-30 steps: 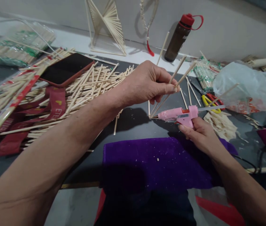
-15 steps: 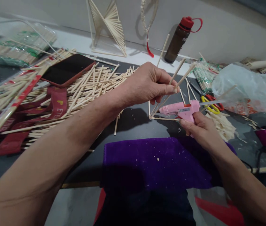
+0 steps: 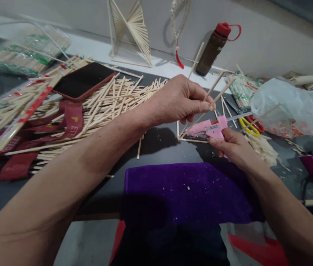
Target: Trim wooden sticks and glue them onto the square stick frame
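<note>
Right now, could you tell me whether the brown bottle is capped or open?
Capped: the brown bottle stands upright by the wall, its red cap on.

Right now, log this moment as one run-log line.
left hand: pinching upright sticks | right hand: gripping pink glue gun, nozzle near stick frame base | table: loose sticks pile, phone

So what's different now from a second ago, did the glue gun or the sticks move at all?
The right hand has drawn the pink glue gun a little to the right and up, so its nozzle has left the corner where the sticks meet and now sits slightly above it. The left hand keeps its pinch on the sloping sticks as before. The phone, bottle and loose stick pile lie unchanged.
</note>
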Demonstrator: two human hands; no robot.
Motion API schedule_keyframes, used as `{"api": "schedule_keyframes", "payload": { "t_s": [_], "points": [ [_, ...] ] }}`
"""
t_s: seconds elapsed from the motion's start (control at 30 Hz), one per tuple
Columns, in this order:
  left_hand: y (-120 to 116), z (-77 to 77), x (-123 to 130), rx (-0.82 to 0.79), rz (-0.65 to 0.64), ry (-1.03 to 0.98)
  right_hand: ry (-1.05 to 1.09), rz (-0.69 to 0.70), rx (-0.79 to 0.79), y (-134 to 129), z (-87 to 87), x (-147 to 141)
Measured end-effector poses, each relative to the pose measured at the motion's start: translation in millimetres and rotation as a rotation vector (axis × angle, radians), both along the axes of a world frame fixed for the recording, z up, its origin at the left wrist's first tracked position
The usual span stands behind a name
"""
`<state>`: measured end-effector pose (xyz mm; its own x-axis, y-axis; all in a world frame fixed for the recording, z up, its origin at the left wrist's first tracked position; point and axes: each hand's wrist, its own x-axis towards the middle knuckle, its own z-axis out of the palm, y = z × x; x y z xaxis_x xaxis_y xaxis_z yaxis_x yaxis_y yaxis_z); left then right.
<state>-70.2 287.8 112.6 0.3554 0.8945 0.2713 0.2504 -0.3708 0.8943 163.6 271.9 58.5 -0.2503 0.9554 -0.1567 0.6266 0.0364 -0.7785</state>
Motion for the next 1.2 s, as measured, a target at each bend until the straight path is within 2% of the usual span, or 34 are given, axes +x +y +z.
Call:
{"api": "schedule_keyframes", "payload": {
  "t_s": [0.23, 0.57, 0.87, 1.2],
  "points": [
    [1.6, -1.3, -0.4, 0.012, -0.013, 0.0, 0.02, 0.031, -0.014, 3.7, -4.1, 2.0],
    [0.3, 0.0, -0.3, -0.007, -0.006, -0.004, 0.043, 0.025, -0.011, 0.3, 2.1, 2.0],
    [0.1, -0.4, 0.4, 0.018, 0.001, 0.015, 0.032, 0.022, 0.03, -0.6, -2.2, -1.0],
    [-0.1, 0.2, 0.2, 0.02, 0.003, 0.026, 0.014, 0.031, 0.053, -10.6, -4.5, 10.9]
  ]
}}
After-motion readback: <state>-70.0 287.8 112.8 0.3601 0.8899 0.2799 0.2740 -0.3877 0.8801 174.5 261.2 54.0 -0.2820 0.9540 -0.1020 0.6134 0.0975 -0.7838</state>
